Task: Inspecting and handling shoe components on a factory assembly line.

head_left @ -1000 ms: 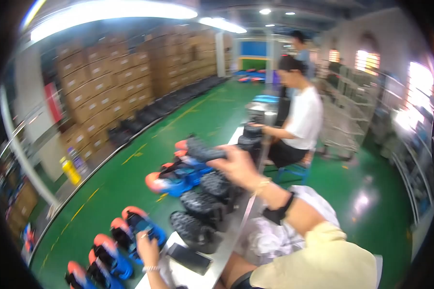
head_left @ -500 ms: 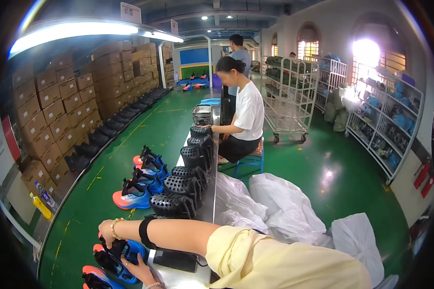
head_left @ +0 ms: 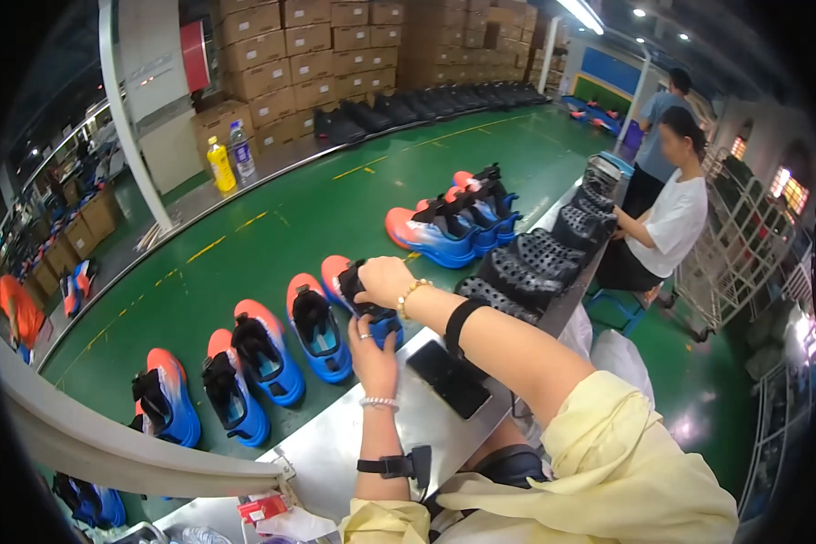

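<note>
Both of my hands are at one sneaker [head_left: 336, 276] with an orange-red toe and a blue heel, on the green worktop. My right hand [head_left: 383, 283] reaches across from the right, its fingers closed at the black collar. My left hand [head_left: 374, 364] is at the blue heel, thumb and fingers around it; the fingertips are partly hidden. Just left stands a matching sneaker [head_left: 319, 328], then several more in a row toward the left. Farther right, a group of the same sneakers [head_left: 435, 238] stands beside black perforated shoe-shaped pieces [head_left: 533, 258].
A phone [head_left: 449, 379] lies on the metal ledge [head_left: 335, 456] by my right forearm. A white curved post [head_left: 145, 458] crosses the lower left. Yellow [head_left: 220, 165] and clear bottles [head_left: 242, 150] stand across the worktop before stacked cartons [head_left: 267, 77]. A co-worker [head_left: 666, 204] sits at far right.
My view has swung left and tilted, bringing more of the sneaker row and the white post into sight. Both hands stay together at a sneaker; my left forearm now shows more fully.
</note>
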The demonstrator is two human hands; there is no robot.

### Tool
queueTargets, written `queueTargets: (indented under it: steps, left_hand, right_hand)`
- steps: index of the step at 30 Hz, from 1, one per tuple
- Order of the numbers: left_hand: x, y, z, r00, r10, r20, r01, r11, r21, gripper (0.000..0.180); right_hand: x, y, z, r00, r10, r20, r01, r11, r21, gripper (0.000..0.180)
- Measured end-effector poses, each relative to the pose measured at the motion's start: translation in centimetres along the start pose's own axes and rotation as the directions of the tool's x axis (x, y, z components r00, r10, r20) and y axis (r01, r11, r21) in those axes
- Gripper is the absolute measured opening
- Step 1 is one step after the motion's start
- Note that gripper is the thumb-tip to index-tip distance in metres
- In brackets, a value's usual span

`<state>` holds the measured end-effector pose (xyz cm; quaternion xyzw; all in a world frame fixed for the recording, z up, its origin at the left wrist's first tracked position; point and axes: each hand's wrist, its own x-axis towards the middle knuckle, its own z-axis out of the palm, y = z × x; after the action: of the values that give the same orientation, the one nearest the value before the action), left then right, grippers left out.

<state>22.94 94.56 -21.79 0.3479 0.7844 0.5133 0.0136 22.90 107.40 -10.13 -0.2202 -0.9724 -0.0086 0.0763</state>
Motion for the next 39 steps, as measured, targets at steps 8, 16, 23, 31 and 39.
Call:
queueTargets:
  steps: [8, 16, 23, 31, 39]
  left_hand:
    - [-0.1, -0.1, 0.5, 1.000, -0.011, -0.027, 0.010, 0.999, -0.031, 0.054]
    - [-0.1, 0.9, 0.9, 0.997, -0.047, -0.057, 0.046, 0.999, -0.020, 0.048]
    - [-0.4, -0.2, 1.1, 0.996, -0.025, -0.081, 0.029, 0.998, 0.049, 0.046]
    - [-0.1, 2.0, 0.8, 0.999, -0.016, -0.040, 0.016, 1.000, 0.016, 0.046]
    - [1.7, 1.0, 1.0, 0.968, 0.112, -0.226, -0.090, 0.990, 0.108, 0.056]
  right_hand:
    - [1.5, -2.2, 6.3, 0.955, 0.295, -0.039, -0.290, 0.952, 0.098, 0.010]
    - [3.3, -1.0, 8.1, 0.978, 0.203, -0.040, -0.197, 0.974, 0.108, 0.015]
    - [3.5, -1.2, 9.9, 0.904, 0.417, 0.093, -0.425, 0.860, 0.283, 0.021]
    - [3.5, 2.0, 8.3, 0.969, 0.222, 0.109, -0.247, 0.887, 0.390, 0.036]
    - [-7.0, 4.8, -12.2, 0.940, -0.301, -0.163, 0.333, 0.696, 0.636, 0.035]
